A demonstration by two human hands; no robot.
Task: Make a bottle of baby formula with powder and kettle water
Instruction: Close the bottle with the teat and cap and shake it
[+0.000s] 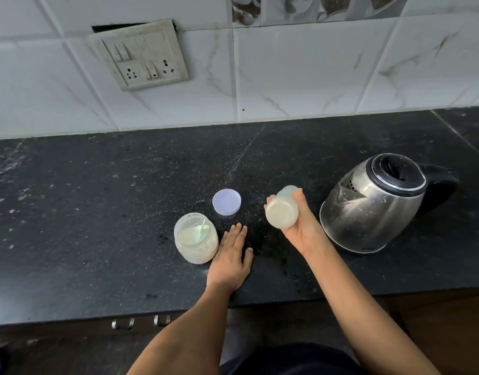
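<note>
Holding a baby bottle [282, 210] tipped with its base toward the camera, the right hand [300, 226] is wrapped around it above the desk [97, 198].

The left hand [232, 259] lies flat and spread on the desk, touching nothing I can confirm, just beside the open powder jar [195, 238]. The jar's lid [226, 201] lies behind; the kettle [378, 201] stands to the right.

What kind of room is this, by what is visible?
Most likely a home kitchen: a dark stone counter, a tiled wall with a socket panel, and an electric kettle.
</note>
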